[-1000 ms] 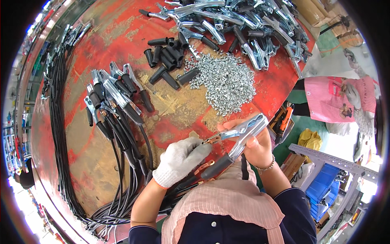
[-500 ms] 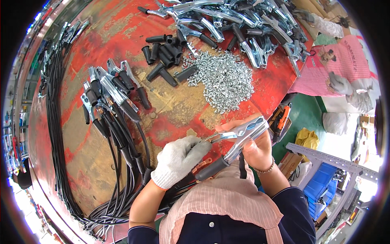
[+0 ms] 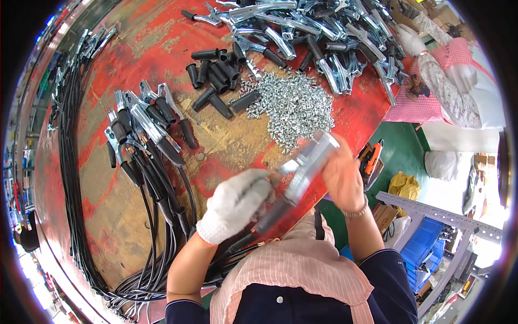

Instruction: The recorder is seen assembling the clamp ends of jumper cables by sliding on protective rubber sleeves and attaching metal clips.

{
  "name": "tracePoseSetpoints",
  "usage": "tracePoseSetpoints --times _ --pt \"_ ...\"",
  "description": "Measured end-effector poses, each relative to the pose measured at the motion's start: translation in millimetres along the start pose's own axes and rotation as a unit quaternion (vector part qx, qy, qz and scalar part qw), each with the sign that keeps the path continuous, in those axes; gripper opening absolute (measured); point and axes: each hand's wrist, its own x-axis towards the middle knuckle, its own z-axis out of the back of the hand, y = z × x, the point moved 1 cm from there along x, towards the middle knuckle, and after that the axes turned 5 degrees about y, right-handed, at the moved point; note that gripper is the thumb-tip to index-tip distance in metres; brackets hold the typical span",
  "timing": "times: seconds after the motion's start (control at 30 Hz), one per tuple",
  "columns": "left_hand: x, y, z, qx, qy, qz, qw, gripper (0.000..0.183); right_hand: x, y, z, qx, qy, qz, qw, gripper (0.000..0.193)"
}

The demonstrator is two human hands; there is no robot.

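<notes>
A shiny metal clamp (image 3: 307,170) with a black sleeve (image 3: 274,214) on one handle is tilted over the table's front edge, blurred by motion. My left hand (image 3: 237,202), in a white knitted glove, is closed on its other handle; the fingertips are partly hidden. At the clamp's right side is my bare right hand (image 3: 345,178), wearing a bead bracelet. Its fingers look stretched out and are smeared; whether they touch the metal I cannot tell. Below the left hand lie black cables with copper ends (image 3: 253,247).
Small metal nuts (image 3: 297,108) are heaped mid-table beside loose black sleeves (image 3: 216,73). Metal clamps (image 3: 324,38) pile up at the back. Cabled clamps (image 3: 151,124) and a long cable bundle (image 3: 70,178) lie left. Another person's sleeved arm (image 3: 448,89) shows far right.
My right hand has loosened from around the clamp and shifted to its right side, fingers straightening. The clamp and left hand have moved slightly. At far right, the other person's arm has moved.
</notes>
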Motion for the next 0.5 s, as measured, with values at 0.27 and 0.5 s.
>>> tracePoseSetpoints --times 0.27,0.5 --pt "5 11 10 -0.233 -0.073 0.026 0.969 0.030 32 -21 21 -0.807 0.141 0.122 0.560 0.023" --pt "-1 13 7 -0.072 -0.066 0.012 0.995 0.030 43 -16 10 -0.843 0.151 0.107 0.505 0.018"
